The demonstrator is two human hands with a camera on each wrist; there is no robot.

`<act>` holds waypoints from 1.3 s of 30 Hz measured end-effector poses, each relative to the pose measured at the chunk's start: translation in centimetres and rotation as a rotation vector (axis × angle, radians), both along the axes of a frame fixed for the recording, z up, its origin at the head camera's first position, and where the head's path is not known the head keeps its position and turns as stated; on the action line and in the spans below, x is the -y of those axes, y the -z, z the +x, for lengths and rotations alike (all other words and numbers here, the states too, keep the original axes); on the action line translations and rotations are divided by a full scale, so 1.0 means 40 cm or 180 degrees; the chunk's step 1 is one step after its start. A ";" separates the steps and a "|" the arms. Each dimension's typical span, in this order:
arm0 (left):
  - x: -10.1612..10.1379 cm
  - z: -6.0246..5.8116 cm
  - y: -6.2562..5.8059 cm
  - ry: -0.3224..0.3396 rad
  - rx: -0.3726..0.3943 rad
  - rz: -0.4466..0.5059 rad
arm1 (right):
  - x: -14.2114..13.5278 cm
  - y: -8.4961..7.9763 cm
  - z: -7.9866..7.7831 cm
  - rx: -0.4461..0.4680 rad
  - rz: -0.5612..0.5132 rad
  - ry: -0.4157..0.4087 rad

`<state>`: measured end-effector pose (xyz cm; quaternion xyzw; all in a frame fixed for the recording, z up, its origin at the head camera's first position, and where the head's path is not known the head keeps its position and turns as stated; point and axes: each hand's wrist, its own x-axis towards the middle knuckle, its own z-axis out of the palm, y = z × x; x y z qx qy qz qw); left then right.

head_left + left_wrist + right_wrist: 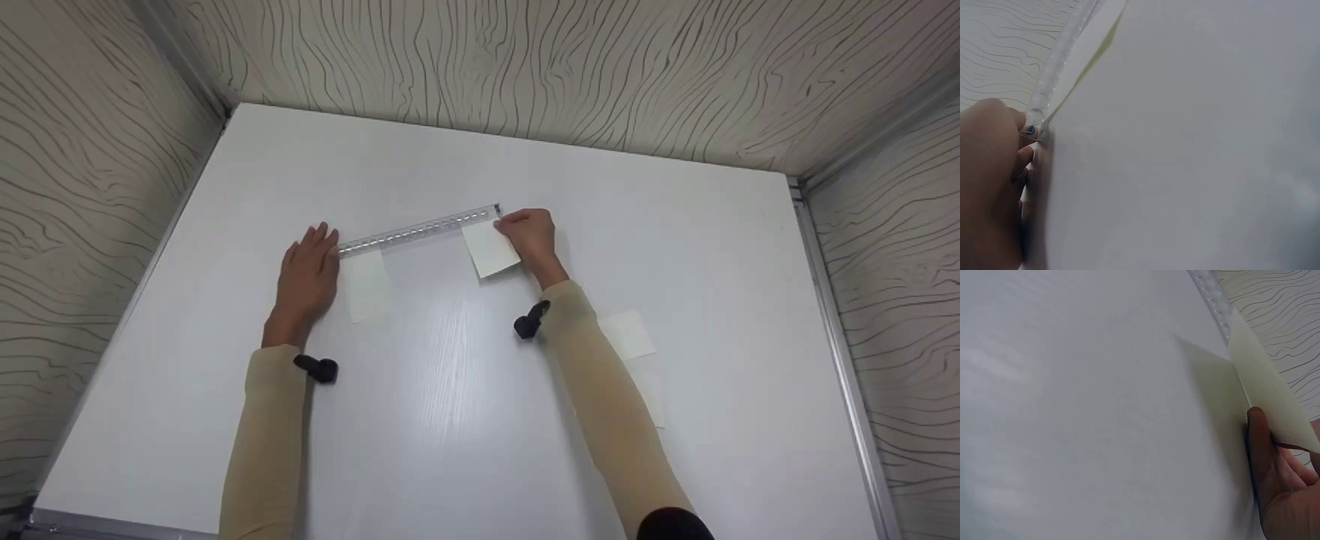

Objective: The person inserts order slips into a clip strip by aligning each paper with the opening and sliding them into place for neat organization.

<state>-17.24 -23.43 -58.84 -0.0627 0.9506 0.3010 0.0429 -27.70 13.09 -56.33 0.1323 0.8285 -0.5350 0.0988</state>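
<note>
On a white bench (712,240), the left hand (309,277) lay palm down at left, its grip apart with fingers stretched out, touching the left end of a clear ruler (420,229). The ruler, dotted with round holes, slanted away to the right. On its near side, the first note (367,289) lay flat, top edge at the ruler. Near the ruler's right end, the second note (486,253) tilted up off the bench; the right hand (534,238) had its grip clamped on that note's right side. Farther right lay the third note (631,334) and, nearer the person, the fourth note (655,401), partly hidden by the right sleeve (611,409).
</note>
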 end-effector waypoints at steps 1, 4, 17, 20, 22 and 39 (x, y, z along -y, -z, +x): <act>0.000 0.001 -0.001 0.0010 -0.0006 0.0010 | 0.000 0.000 0.001 0.0003 0.0000 0.0005; 0.002 0.002 -0.001 0.0034 -0.0043 0.0015 | 0.002 -0.002 0.003 0.0025 -0.0031 0.0028; 0.003 0.000 0.003 0.0061 0.0016 0.0048 | 0.032 -0.003 0.013 0.0053 -0.0041 0.0012; 0.004 0.000 0.001 0.0066 0.0012 0.0058 | 0.035 -0.004 0.013 0.0038 -0.0028 -0.0002; 0.004 0.000 0.002 0.0054 0.0003 0.0050 | 0.036 -0.003 0.013 0.0031 -0.0033 -0.0012; 0.000 0.001 0.001 0.0013 -0.0026 -0.0049 | 0.077 0.002 0.025 -0.0106 0.0066 -0.0168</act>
